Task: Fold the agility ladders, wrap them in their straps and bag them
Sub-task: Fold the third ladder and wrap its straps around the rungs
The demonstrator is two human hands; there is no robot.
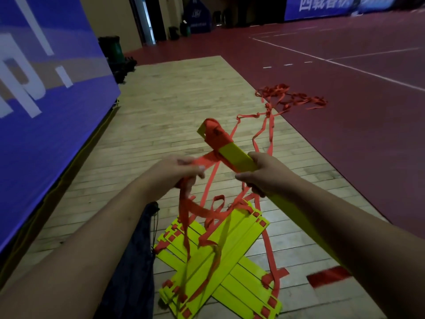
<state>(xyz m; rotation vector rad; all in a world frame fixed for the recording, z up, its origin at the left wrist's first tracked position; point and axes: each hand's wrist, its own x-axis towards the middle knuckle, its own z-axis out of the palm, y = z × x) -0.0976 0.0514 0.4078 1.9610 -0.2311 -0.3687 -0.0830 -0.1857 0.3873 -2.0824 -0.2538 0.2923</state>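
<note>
left hand [174,173] pinches orange strap [207,160] | right hand [264,176] fingers curled round yellow rungs [236,155] | risk: trailing strap, apparently tangled (blurred), snags floor pile [230,256], loosening the wrap

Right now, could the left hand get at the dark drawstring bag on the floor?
Probably not yet: the left hand pinches an orange webbing strap, though the dark drawstring bag lies uncovered below it.
</note>
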